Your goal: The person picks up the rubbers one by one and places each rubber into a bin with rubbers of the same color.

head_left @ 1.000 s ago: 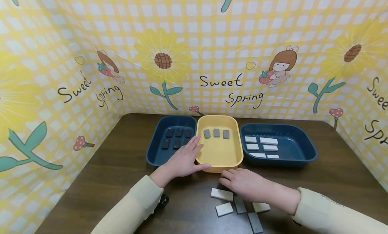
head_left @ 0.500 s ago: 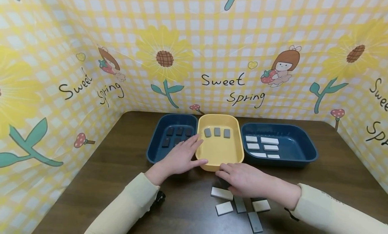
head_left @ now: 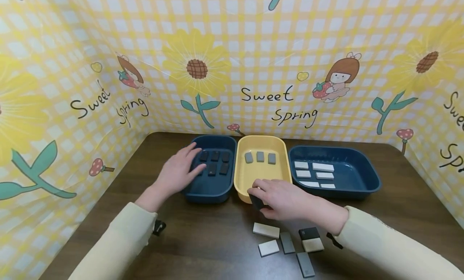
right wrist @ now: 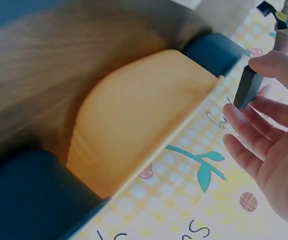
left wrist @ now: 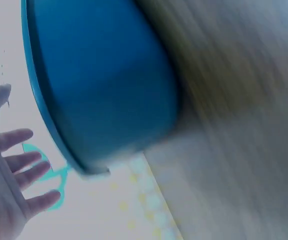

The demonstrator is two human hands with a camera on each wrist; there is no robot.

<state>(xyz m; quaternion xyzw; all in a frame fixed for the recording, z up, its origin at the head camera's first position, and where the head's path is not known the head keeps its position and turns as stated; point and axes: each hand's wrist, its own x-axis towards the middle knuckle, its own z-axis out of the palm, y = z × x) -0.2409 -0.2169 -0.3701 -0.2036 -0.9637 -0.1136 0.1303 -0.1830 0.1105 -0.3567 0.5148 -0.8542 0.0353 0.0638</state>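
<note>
My right hand (head_left: 286, 199) pinches a black rectangular block (head_left: 256, 201) between thumb and fingers, over the front rim of the yellow tray (head_left: 241, 193). The right wrist view shows that same block (right wrist: 248, 86) held at the fingertips. My left hand (head_left: 175, 171) is spread over the left side of the left blue tray (head_left: 208, 198), partly hiding the black blocks (head_left: 212, 169) inside. In the left wrist view, the left hand (left wrist: 9, 185) has extended fingers and holds nothing, beside the blue tray's wall (left wrist: 104, 85).
Grey blocks (head_left: 260, 156) lie in a row inside the yellow tray. White blocks (head_left: 322, 167) lie in the right blue tray (head_left: 359, 187). On the brown table (head_left: 203, 247) are loose white (head_left: 266, 230), grey (head_left: 305, 265), black (head_left: 309, 233) and cream (head_left: 313, 245) blocks.
My left hand has moved left from the yellow tray's edge to the left blue tray. The right hand has risen with the black block, uncovering another black block on the table.
</note>
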